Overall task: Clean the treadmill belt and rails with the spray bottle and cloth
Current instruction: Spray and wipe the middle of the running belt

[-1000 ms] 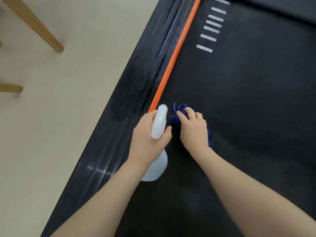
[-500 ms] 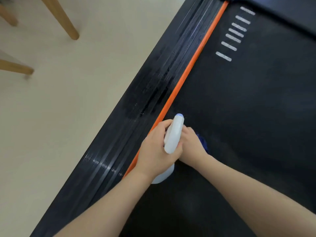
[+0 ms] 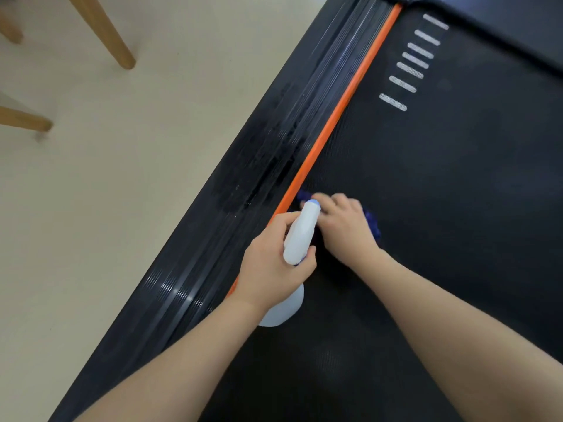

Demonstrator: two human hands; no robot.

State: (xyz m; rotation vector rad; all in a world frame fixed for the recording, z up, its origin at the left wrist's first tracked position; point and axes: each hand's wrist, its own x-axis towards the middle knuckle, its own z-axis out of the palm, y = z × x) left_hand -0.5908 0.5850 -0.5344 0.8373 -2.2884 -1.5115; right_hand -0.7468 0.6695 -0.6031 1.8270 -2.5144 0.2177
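Observation:
My left hand (image 3: 271, 266) grips a white spray bottle (image 3: 300, 236) by its neck, nozzle pointing away along the orange strip (image 3: 332, 129). My right hand (image 3: 344, 226) presses a dark blue cloth (image 3: 373, 225) onto the black treadmill belt (image 3: 457, 178), right beside the orange strip. The cloth shows only at the fingertips and behind the hand. The ribbed black side rail (image 3: 274, 166) lies left of the strip, with a wet dark patch on it.
Beige floor (image 3: 122, 208) lies to the left of the treadmill. Wooden furniture legs (image 3: 103, 32) stand at the top left. White dashes (image 3: 411, 62) mark the belt's far end, under a black cover (image 3: 518, 22).
My right hand pulled the cloth back under the bottle, then pushed it forward again along the orange strip. The view shifted, showing more of the rail.

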